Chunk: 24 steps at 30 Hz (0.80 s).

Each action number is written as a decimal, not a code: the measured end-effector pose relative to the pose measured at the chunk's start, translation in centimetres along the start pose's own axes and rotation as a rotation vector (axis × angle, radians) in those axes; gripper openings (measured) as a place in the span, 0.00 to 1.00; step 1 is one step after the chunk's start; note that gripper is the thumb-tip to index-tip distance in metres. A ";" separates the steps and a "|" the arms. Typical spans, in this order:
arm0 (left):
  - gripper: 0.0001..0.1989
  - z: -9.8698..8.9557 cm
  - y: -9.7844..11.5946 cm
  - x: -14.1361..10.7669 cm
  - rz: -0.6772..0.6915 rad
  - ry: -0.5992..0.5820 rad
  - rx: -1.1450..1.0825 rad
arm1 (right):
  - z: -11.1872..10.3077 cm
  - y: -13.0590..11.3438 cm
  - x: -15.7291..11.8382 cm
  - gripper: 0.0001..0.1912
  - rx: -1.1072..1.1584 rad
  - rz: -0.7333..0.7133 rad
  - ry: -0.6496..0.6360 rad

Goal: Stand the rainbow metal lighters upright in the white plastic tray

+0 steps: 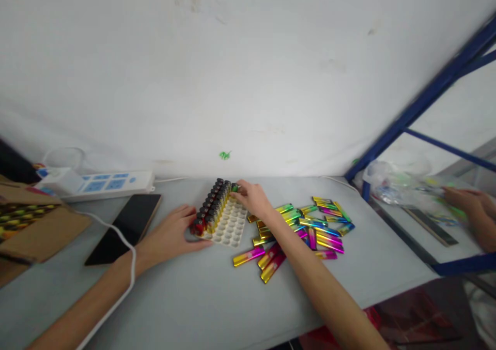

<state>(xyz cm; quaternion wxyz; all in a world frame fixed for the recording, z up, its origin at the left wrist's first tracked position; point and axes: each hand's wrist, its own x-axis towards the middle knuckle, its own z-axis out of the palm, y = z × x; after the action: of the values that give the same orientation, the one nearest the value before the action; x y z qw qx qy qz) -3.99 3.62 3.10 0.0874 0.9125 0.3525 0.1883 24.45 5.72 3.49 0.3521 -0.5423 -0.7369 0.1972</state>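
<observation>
A white tray (229,236) full of round holes lies on the table, its left side filled with rows of upright, black-topped lighters (213,200). My left hand (174,231) steadies the tray at its near left corner, thumb along the front edge and fingers beside the lighters. At the far end of the rows, my right hand (251,197) pinches a green lighter (234,187) over the tray. Its lower part is hidden. To the right, partly behind my right forearm, lies a loose pile of shiny lighters (325,231) in gold, green, blue and purple.
A black phone (126,226) and a white power strip (116,184) are on the left. A white cable (132,267) crosses over my left forearm. A cardboard box (58,236) stands far left. Beyond a blue metal frame (411,109), another person's hands (470,202) show, blurred.
</observation>
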 end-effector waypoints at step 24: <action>0.27 0.2 0.0 0.2 -0.056 -0.061 0.007 | -8.3 4.5 -6.1 0.09 -0.031 0.023 -0.191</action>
<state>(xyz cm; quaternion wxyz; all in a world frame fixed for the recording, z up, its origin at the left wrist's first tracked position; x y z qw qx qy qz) -3.80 3.76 3.01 0.0999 0.9079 0.3757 0.1566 34.49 0.81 4.16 0.2695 -0.5349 -0.7638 0.2406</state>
